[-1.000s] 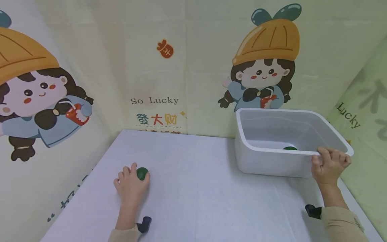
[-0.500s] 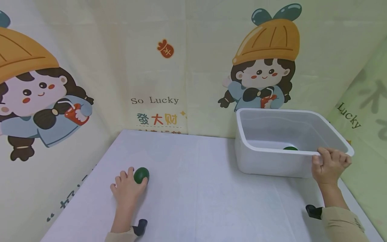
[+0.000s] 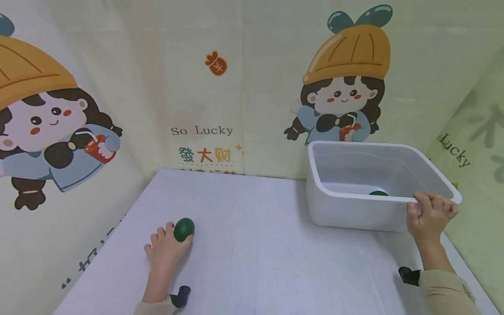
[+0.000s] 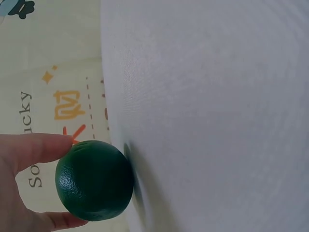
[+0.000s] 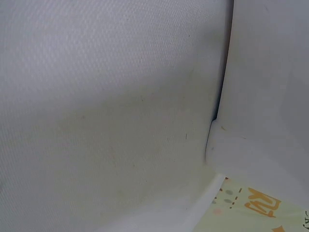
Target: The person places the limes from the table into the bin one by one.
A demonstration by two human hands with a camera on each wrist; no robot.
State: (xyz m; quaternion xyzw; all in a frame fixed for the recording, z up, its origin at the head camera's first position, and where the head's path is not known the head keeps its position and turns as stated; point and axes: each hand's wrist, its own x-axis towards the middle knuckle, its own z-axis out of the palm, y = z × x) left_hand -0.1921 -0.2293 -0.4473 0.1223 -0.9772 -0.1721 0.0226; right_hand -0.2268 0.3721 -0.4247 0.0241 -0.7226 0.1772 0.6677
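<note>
My left hand (image 3: pixel 163 251) pinches a dark green, round lime (image 3: pixel 184 229) between thumb and index finger, low over the left part of the table. In the left wrist view the lime (image 4: pixel 94 181) shows glossy, dimpled skin, with a finger (image 4: pixel 41 147) at its upper side and another digit below. The other fingers are spread to the side of it. At the right, my right hand (image 3: pixel 429 216) grips the front rim of a white plastic bin (image 3: pixel 354 212). Inside the bin lies another green thing (image 3: pixel 379 193), mostly hidden by the front wall.
A white cloth covers the table (image 3: pixel 275 262). Behind it hangs a cream curtain (image 3: pixel 267 87) printed with cartoon figures and lettering. The right wrist view shows the tablecloth (image 5: pixel 106 145) and the bin's outer wall (image 5: pixel 270 96) close up.
My left hand has shifted slightly left and toward me around the lime, which now shows more of its surface. The right hand and bin have stayed put.
</note>
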